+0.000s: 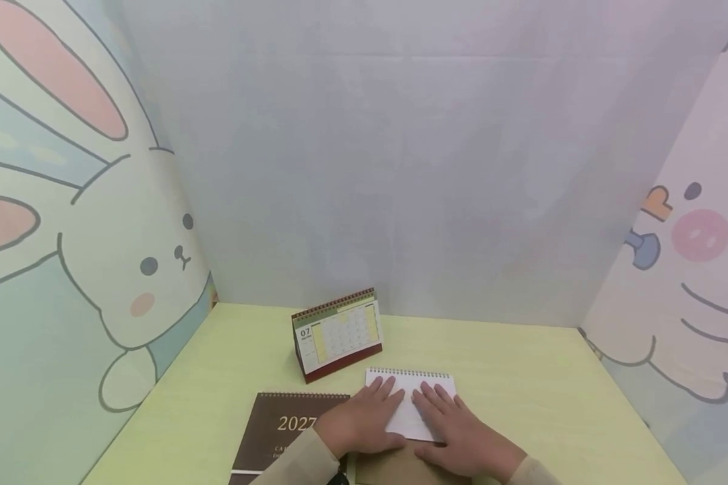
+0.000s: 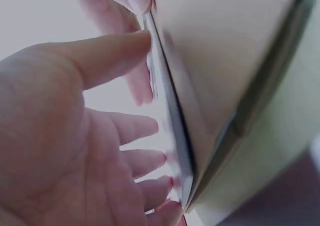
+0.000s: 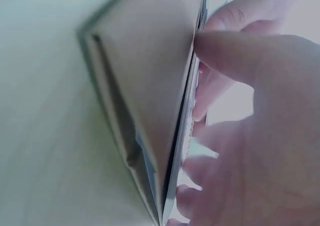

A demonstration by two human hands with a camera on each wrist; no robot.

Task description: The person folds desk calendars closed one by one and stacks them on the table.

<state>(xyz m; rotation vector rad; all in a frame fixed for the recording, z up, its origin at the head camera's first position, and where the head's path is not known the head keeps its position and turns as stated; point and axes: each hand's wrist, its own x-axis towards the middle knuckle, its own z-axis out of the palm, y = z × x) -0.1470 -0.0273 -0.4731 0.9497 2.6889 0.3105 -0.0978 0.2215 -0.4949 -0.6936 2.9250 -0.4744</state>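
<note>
Beneath the left hand [image 1: 364, 421] and right hand [image 1: 461, 431], both ungripping with fingers outstretched, lay the white spiral-bound pad [image 1: 408, 419], its coil [image 1: 408, 372] just beyond them, brown board [image 1: 394, 466] showing nearer.

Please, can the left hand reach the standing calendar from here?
Probably yes: the left hand only rests on the white pad, and nothing seems to stand between that hand and the standing calendar.

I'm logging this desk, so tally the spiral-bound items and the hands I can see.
Spiral-bound items: 3 (upright calendar showing 07, brown 2027 calendar, white-topped item under the hands)
Hands: 2 (left hand, right hand)
Total: 5
</note>
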